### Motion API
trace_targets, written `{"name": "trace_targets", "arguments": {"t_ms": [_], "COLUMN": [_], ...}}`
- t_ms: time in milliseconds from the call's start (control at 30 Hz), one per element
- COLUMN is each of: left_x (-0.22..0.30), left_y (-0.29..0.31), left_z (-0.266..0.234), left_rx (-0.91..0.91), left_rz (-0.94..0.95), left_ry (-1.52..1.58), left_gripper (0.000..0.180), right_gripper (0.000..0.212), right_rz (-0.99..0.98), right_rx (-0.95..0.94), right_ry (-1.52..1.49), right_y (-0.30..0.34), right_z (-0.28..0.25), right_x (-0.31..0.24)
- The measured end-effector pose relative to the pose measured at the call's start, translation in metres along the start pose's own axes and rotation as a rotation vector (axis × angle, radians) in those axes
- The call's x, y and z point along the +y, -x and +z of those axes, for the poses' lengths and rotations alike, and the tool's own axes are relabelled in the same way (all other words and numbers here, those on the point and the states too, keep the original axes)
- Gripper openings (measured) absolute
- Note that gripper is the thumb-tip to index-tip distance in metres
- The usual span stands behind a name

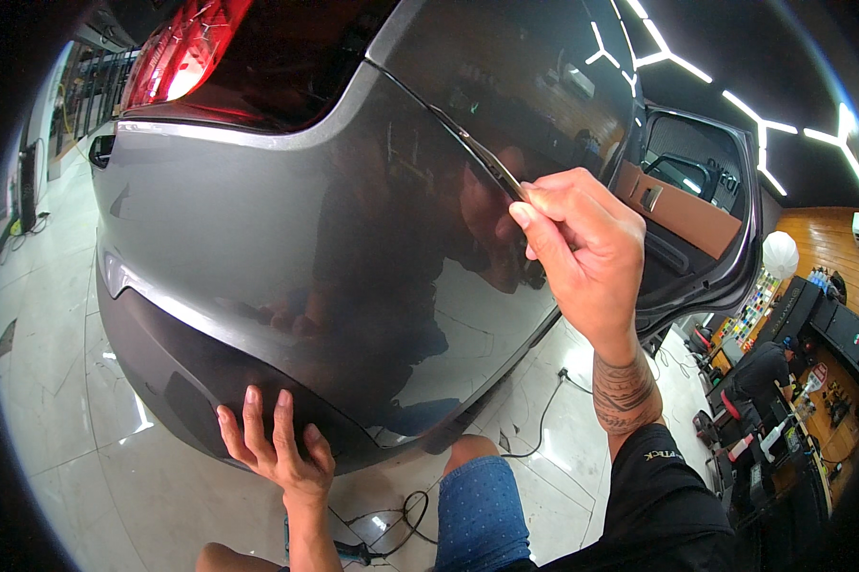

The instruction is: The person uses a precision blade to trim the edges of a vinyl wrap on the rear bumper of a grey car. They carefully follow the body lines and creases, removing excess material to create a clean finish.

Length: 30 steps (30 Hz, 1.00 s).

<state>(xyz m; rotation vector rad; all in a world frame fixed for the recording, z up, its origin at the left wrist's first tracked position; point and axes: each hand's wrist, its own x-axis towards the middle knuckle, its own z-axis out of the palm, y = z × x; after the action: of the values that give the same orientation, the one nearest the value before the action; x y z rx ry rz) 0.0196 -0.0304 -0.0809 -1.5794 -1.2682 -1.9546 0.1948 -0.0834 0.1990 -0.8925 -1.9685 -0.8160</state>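
Note:
A dark grey car's rear corner fills the middle, with its glossy bumper (pixel 229 219) below a red tail light (pixel 186 62). My right hand (pixel 586 238) is closed in a pinch around a slim, pointed metal tool (pixel 494 167); its exact kind is unclear. The tool lies along the dark seam (pixel 405 86) between bumper and body panel, its tip pointing up and left. Lower down, my left hand (pixel 282 453) rests with spread fingertips against the matt dark lower trim (pixel 186 381) of the bumper.
Beyond my right hand, a car door (pixel 696 205) with brown trim stands ajar. A black cable (pixel 548 424) crosses the tiled floor, and a teal-and-black power tool (pixel 355 552) lies near my left forearm. At far right, another person (pixel 761 377) bends near a cluttered bench.

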Motion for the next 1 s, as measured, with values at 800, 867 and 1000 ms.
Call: {"name": "trace_targets", "arguments": {"t_ms": [800, 867, 1000], "left_x": [0.003, 0.003, 0.004], "left_y": [-0.002, -0.003, -0.003], "left_z": [-0.003, -0.003, -0.002], "left_rx": [-0.033, -0.038, -0.031], "left_rz": [-0.031, -0.036, -0.038], "left_ry": [-0.040, -0.039, -0.046], "left_gripper": [0.033, 0.033, 0.034], "right_gripper": [0.010, 0.010, 0.009], "right_rz": [0.010, 0.013, 0.004], "right_rx": [-0.016, -0.021, -0.025], "right_ry": [0.005, 0.005, 0.003], "right_y": [0.013, 0.014, 0.016], "right_z": [-0.007, -0.008, -0.009], "right_x": [0.011, 0.012, 0.012]}}
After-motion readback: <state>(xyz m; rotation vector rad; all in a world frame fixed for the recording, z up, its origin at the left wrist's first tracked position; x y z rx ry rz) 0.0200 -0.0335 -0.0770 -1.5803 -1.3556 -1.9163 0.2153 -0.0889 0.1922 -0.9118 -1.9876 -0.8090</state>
